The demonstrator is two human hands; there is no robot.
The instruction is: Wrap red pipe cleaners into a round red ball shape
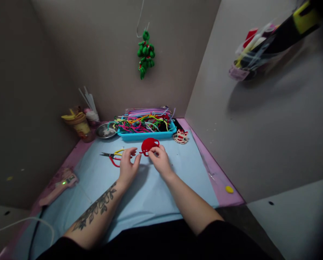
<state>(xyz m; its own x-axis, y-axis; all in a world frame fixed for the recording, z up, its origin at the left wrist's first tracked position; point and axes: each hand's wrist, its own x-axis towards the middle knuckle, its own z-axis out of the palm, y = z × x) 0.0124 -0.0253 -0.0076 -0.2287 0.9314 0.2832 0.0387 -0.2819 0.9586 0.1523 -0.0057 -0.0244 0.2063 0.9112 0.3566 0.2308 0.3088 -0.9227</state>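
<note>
A rounded, fuzzy red piece with loops at its edge, looking like coiled pipe cleaner (149, 143), is held up over the light blue cloth (161, 191). My right hand (160, 159) pinches its lower edge between thumb and fingers. To the left, my left hand (129, 164) has thumb and fingers apart with nothing visible between them. A short red end points toward that thumb; whether they touch I cannot tell. Scissors (111, 156) with red and yellow handles lie just left of my left hand, which partly covers the handles.
Behind my hands stands a blue tray (147, 136) of colourful pipe cleaners. A metal bowl (98, 134) and a cup (81, 126) are left of it, a beige-and-red ornament (180, 137) right. A pink glue gun (57, 189) lies left. Green decoration (145, 54) hangs on the back wall.
</note>
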